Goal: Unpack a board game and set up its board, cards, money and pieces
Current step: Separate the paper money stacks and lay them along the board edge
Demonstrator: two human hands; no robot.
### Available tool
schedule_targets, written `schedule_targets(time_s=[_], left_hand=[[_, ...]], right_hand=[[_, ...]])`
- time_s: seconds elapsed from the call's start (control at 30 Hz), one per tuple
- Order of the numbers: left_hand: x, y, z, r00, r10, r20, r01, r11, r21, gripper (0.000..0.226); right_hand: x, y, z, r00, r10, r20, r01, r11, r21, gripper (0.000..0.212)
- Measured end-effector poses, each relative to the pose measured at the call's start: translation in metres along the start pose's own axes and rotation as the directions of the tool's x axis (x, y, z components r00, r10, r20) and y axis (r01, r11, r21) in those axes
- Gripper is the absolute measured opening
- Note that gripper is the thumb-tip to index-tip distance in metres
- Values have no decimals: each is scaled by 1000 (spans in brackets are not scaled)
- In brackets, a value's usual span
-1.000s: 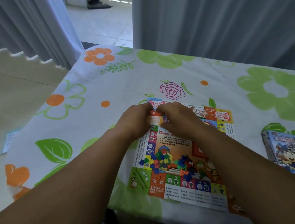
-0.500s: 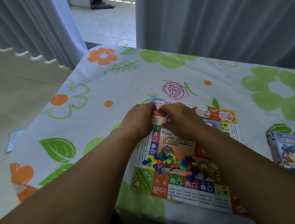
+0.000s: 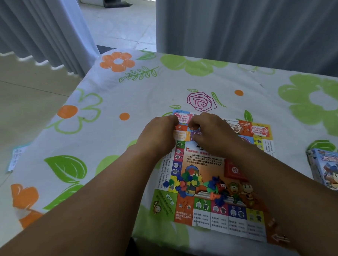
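Observation:
The paper game board [image 3: 204, 165] lies flat on the flowered tablecloth. Both my hands meet at its far left corner. My left hand [image 3: 158, 136] has curled fingers on an orange play-money note [image 3: 181, 136]. My right hand [image 3: 209, 133] pinches a purple note [image 3: 195, 134] beside it. A pink note [image 3: 180, 117] lies just beyond my fingers, and another pink note [image 3: 259, 130] sits on the board's far right corner. Small coloured plastic pieces [image 3: 186, 180] are heaped on the board's middle, between my forearms.
The game box [image 3: 332, 171] stands at the right edge of the table. A paper leaflet [image 3: 15, 157] lies on the floor to the left. Grey curtains hang behind the table. The table's left edge drops to the tiled floor.
Both hands stay together at the board's far left corner, shifting the notes only slightly. The view has drifted a little.

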State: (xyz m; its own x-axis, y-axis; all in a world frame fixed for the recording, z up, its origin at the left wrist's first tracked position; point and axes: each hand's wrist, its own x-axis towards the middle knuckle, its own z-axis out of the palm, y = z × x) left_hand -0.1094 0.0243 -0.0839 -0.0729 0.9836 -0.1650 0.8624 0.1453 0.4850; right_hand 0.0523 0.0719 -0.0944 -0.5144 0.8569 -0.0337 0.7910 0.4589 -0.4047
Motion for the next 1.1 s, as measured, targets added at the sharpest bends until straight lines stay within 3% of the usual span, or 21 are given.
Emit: schedule_targets(time_s=[0.07,0.17,0.27,0.33,0.47,0.73,0.93,1.1], left_hand=[[1,-1,0,1000,-7,4,7,1000,-2,36],[2,-2,0,1000,-16,4,16,1000,-13,37],[1,-1,0,1000,-16,7,17,1000,-27,36],[0,-1,0,1000,-16,4,16,999,-31,35],[0,-1,0,1000,-20,1,20,999,-24,36],[1,-1,0,1000,-22,-5,22,1000,-14,37],[2,-1,1,1000,-21,-13,21,1000,-4,35],[2,-1,0,1000,-22,-3,22,1000,-2,34]], right_hand=[[1,-1,0,999,19,-27,-18,999,30,24],[4,-5,-5,985,143,-101,-111,957,268,15],[7,-11,-12,948,313,-59,-223,784,579,14],[7,-16,-13,931,364,20,-280,680,678,14],[9,-21,-13,913,401,69,-320,602,731,13],[8,-20,-10,928,368,54,-307,678,667,8],[10,-21,-7,921,379,90,-326,626,708,10],[11,-21,-5,926,369,80,-317,643,697,11]])
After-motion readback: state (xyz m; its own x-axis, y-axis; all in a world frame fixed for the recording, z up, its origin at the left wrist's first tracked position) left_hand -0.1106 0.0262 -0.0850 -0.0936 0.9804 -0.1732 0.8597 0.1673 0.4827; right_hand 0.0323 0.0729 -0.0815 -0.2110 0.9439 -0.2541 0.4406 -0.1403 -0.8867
